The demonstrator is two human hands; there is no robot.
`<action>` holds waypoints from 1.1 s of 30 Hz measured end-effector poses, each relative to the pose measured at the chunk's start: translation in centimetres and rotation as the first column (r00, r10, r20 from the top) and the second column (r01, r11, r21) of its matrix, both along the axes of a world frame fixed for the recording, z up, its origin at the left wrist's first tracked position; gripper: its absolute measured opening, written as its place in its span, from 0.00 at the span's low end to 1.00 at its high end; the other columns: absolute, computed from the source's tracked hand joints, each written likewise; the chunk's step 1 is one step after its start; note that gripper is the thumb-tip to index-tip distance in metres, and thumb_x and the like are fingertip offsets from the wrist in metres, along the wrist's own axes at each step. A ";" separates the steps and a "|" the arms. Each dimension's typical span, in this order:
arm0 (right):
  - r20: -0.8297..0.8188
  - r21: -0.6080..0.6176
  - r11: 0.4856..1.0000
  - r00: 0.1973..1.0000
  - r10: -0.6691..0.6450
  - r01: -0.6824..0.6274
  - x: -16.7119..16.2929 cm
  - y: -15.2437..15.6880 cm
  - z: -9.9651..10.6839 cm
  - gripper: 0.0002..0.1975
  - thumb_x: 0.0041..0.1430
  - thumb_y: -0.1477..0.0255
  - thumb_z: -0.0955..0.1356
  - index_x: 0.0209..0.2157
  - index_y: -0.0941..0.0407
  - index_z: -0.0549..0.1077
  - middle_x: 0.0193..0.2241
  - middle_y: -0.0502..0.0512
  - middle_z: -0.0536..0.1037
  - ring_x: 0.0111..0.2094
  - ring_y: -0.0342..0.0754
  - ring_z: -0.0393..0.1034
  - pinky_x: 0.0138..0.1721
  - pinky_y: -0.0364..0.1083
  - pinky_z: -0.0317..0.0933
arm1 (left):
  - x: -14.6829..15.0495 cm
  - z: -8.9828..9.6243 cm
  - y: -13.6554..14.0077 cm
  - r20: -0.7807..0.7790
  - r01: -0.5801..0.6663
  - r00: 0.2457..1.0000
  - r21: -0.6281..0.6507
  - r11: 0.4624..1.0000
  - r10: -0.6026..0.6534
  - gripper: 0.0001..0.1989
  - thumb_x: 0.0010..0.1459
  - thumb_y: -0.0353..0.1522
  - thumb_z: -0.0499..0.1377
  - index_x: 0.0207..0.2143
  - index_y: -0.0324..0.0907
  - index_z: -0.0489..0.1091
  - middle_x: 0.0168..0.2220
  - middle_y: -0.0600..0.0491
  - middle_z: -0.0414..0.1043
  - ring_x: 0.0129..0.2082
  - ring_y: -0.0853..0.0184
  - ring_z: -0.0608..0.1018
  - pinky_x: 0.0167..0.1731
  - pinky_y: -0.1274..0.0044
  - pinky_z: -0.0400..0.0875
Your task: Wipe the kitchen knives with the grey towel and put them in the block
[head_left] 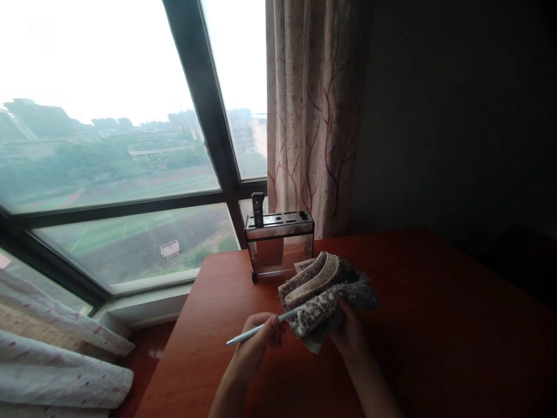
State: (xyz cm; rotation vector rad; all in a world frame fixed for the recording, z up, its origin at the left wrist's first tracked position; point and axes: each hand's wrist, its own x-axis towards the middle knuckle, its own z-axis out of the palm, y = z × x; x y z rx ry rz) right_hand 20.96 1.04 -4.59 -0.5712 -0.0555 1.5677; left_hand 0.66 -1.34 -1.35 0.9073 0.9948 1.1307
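Observation:
My left hand is closed around a slim, pale silver rod, pinched between thumb and fingers. One tapered end points to the lower left; the other end meets the edge of a thick, shaggy grey cloth and is hidden there, so its exact kind does not show. My right hand grips the folded cloth from the right and below, with most of the fingers out of sight behind it. Layers of brown and beige fabric show on the folds. Both hands are above the wooden table.
A clear-sided knife block with a slotted black top stands at the back of the reddish-brown table. One black handle sticks up from it. Behind are a patterned curtain and large windows; another curtain hangs at lower left.

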 end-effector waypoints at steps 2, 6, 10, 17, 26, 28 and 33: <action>-0.006 -0.008 1.000 1.000 -0.008 0.008 0.2 0.0 0.0 0.20 0.39 0.67 0.78 0.38 0.51 0.77 0.37 0.49 0.83 0.42 0.52 0.76 0.49 0.51 0.68 | -0.1 0.1 0.0 0.014 -0.037 0.999 0.018 0.999 0.037 0.17 0.48 0.42 0.67 0.25 0.35 0.77 0.19 0.50 0.74 0.19 0.72 0.70 0.20 0.81 0.57; 0.002 0.029 0.999 1.000 -0.027 0.027 0.7 0.1 0.4 0.20 0.44 0.65 0.76 0.42 0.50 0.77 0.40 0.50 0.82 0.43 0.52 0.76 0.49 0.53 0.68 | 0.2 0.4 0.0 0.076 -0.076 0.994 0.014 0.997 0.075 0.14 0.48 0.39 0.67 0.25 0.36 0.77 0.20 0.50 0.73 0.19 0.73 0.69 0.20 0.81 0.59; 0.031 0.050 0.996 0.996 -0.081 0.079 1.2 0.5 1.0 0.19 0.51 0.63 0.73 0.46 0.50 0.75 0.41 0.50 0.82 0.45 0.51 0.76 0.51 0.53 0.67 | 0.3 1.0 0.2 0.141 -0.142 0.980 0.025 0.990 0.137 0.13 0.50 0.38 0.67 0.34 0.38 0.77 0.27 0.49 0.77 0.22 0.72 0.72 0.21 0.81 0.62; 0.057 0.070 0.989 0.989 -0.135 0.131 1.8 0.8 1.4 0.20 0.52 0.65 0.73 0.48 0.51 0.74 0.40 0.49 0.82 0.44 0.50 0.76 0.49 0.50 0.68 | -2.4 0.9 1.2 -0.233 -0.259 0.920 0.239 0.936 0.314 0.14 0.49 0.40 0.67 0.35 0.42 0.78 0.32 0.47 0.80 0.32 0.60 0.79 0.33 0.73 0.71; 0.119 0.027 0.996 0.988 -0.093 0.090 0.7 0.6 1.1 0.20 0.49 0.63 0.74 0.45 0.51 0.76 0.41 0.49 0.82 0.46 0.51 0.75 0.49 0.50 0.68 | 0.2 -0.2 1.1 -0.783 0.226 0.545 0.482 0.846 0.300 0.07 0.53 0.40 0.64 0.33 0.51 0.79 0.30 0.51 0.77 0.29 0.63 0.75 0.29 0.77 0.62; 0.132 0.038 0.995 0.987 -0.092 0.088 0.6 0.6 1.1 0.20 0.49 0.62 0.74 0.45 0.51 0.76 0.42 0.49 0.82 0.47 0.52 0.74 0.50 0.51 0.67 | 0.4 -0.1 0.9 -0.780 0.219 0.538 0.495 0.841 0.319 0.08 0.56 0.40 0.61 0.33 0.50 0.79 0.30 0.51 0.76 0.27 0.65 0.74 0.28 0.78 0.61; 0.167 0.035 0.993 0.979 -0.120 0.116 0.4 0.8 0.9 0.24 0.46 0.64 0.76 0.47 0.50 0.74 0.42 0.47 0.81 0.46 0.49 0.74 0.49 0.48 0.67 | 0.8 0.8 0.1 -0.712 0.211 0.666 0.466 0.859 0.222 0.09 0.58 0.39 0.59 0.34 0.47 0.78 0.30 0.49 0.75 0.27 0.64 0.74 0.30 0.78 0.61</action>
